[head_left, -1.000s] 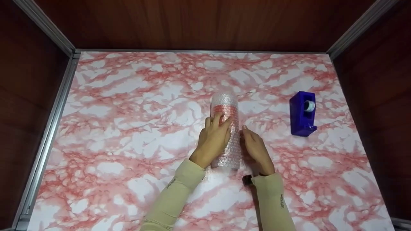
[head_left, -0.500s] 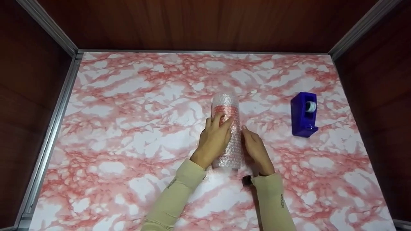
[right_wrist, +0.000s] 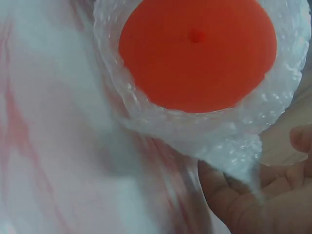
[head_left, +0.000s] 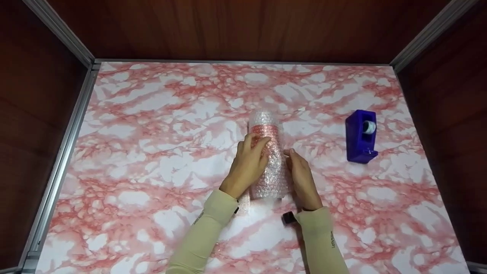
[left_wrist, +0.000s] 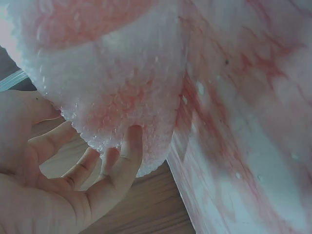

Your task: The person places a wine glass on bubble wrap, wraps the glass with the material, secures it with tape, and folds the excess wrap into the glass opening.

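Note:
A bubble-wrapped cylinder point(head_left: 270, 182) lies lengthwise near the middle of the table. Through the clear wrap shows a red-orange body, and its flat orange end point(right_wrist: 197, 58) faces the right wrist view. My left hand point(head_left: 247, 163) rests over the cylinder's upper left side, with bent, spread fingertips touching the bubble wrap point(left_wrist: 112, 92). Along the right side stands my right hand point(head_left: 302, 177), its fingers close to the wrap's edge. In the right wrist view a loose wrap flap point(right_wrist: 234, 156) hangs over that hand; the fingertips are partly hidden and no pinch shows.
A blue tape dispenser point(head_left: 360, 137) with a roll of clear tape point(head_left: 368, 127) stands to the right on the red-and-white marbled table point(head_left: 152, 160). Dark wooden panels point(head_left: 243, 30) with metal edging enclose the table at the back and sides.
The left hand has shifted slightly left and toward me. The cylinder has turned a little, its red band moving left, and the wrap spreads farther right toward the right hand.

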### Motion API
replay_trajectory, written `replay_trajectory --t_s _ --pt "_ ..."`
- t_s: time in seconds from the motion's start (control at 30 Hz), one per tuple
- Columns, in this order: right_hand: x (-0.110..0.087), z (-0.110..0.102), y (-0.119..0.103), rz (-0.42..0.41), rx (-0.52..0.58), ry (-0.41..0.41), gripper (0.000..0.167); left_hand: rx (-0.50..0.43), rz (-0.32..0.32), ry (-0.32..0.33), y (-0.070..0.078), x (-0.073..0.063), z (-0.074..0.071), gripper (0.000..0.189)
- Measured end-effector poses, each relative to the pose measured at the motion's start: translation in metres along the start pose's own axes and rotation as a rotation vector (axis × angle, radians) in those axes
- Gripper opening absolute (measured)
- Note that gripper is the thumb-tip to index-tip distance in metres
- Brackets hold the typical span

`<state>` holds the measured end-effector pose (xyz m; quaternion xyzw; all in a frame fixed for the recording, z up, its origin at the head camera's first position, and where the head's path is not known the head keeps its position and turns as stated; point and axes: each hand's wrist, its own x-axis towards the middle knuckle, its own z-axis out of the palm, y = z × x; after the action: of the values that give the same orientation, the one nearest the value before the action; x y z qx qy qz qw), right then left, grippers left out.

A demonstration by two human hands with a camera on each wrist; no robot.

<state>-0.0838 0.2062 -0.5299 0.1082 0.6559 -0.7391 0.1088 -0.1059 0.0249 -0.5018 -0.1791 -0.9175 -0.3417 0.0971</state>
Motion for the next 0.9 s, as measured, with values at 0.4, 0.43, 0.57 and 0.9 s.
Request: replay_trajectory --t_s 0.4,0.43,0.57,0.9 --pt "0.006 0.001 -0.001 0.019 0.054 -0.066 0.058 0.0 0.001 -0.007 -0.002 -0.001 -0.002 0.04" --pt "0.005 0.002 -0.002 0.011 0.027 -0.062 0.057 -0.005 0.006 -0.004 -0.003 -0.001 -0.002 0.04" --pt "0.001 0.003 -0.007 -0.021 -0.084 -0.03 0.054 -0.066 -0.003 -0.02 -0.005 -0.001 -0.003 0.04" --pt "-0.007 0.002 -0.015 -0.155 -0.281 0.059 0.046 -0.206 -0.11 -0.146 -0.012 -0.005 -0.007 0.045"
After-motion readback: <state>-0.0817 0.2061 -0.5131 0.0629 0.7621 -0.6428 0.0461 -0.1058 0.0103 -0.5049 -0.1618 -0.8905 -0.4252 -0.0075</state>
